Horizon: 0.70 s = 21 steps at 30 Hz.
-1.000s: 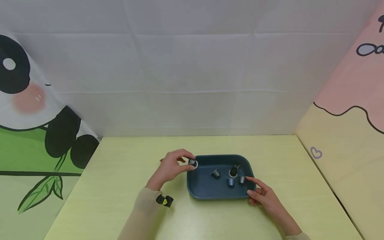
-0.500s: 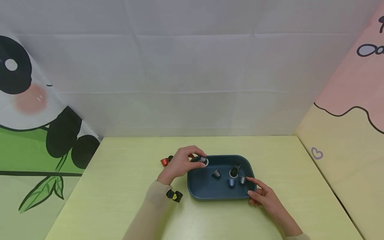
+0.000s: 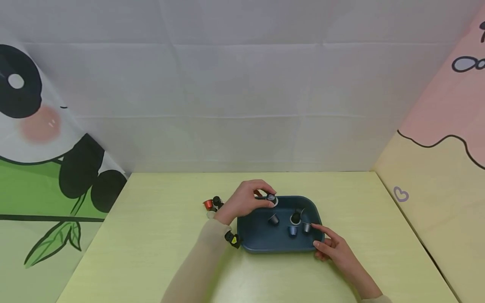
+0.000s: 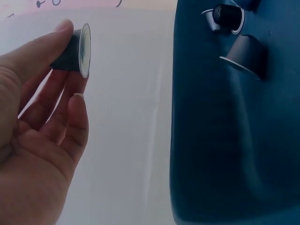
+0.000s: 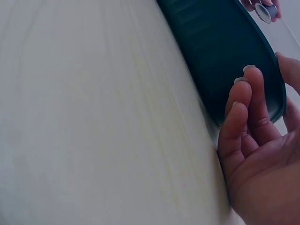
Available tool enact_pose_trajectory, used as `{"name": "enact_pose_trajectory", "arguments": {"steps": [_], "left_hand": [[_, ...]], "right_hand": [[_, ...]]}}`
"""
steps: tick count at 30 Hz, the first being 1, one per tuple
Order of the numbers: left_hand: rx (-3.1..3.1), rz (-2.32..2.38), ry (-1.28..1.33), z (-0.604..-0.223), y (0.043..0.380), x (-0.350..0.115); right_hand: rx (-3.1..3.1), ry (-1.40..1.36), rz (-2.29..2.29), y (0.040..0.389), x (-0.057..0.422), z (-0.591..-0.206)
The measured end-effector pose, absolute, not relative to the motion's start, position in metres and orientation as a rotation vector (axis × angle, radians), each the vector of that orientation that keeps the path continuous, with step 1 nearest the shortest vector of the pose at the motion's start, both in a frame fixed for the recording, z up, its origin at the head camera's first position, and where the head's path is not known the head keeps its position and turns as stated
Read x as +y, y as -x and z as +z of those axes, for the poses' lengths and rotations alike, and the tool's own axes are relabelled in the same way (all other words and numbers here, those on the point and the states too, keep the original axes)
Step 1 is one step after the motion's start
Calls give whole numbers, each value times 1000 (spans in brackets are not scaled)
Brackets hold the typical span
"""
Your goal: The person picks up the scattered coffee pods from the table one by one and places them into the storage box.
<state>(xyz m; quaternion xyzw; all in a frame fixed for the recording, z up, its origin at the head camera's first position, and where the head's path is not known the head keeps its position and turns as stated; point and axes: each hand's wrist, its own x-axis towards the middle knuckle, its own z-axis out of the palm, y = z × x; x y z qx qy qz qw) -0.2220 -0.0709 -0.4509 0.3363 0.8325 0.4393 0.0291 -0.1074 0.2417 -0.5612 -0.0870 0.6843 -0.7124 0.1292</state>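
Between thumb and fingertips, my left hand [image 3: 246, 200] pinches a dark coffee capsule [image 3: 272, 199] above the far side of the blue tray [image 3: 261, 246]. In the left wrist view, the capsule [image 4: 70, 54] lies sideways with its pale foil lid facing right. My right hand [image 3: 335, 248] holds the tray's near right corner, its thumb and index finger at the rim; the other fingers curl beside the outer wall in the right wrist view. Inside the tray lie a dark grey capsule [image 3: 273, 219], a black capsule [image 3: 295, 217], a blue capsule [image 3: 292, 231] and a silver capsule [image 3: 307, 227].
Left of the tray on the yellow table [image 3: 159, 235], a red capsule [image 3: 208, 204], a black capsule [image 3: 217, 200] and a pale one [image 3: 211, 213] sit close together, partly behind my left wrist. A white backdrop [image 3: 242, 105] stands behind the table, with printed side panels.
My left hand has moved right with the dark capsule, from the tray's left edge to over its far side. The capsules on the table came into view. My right hand stays put.
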Motion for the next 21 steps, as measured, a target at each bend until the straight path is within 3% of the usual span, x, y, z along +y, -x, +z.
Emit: {"name": "enact_pose_trajectory", "arguments": {"steps": [21], "left_hand": [[2472, 1312, -1007, -467, 237, -31]], "right_hand": [[2003, 251, -2059, 108, 242, -561]]}}
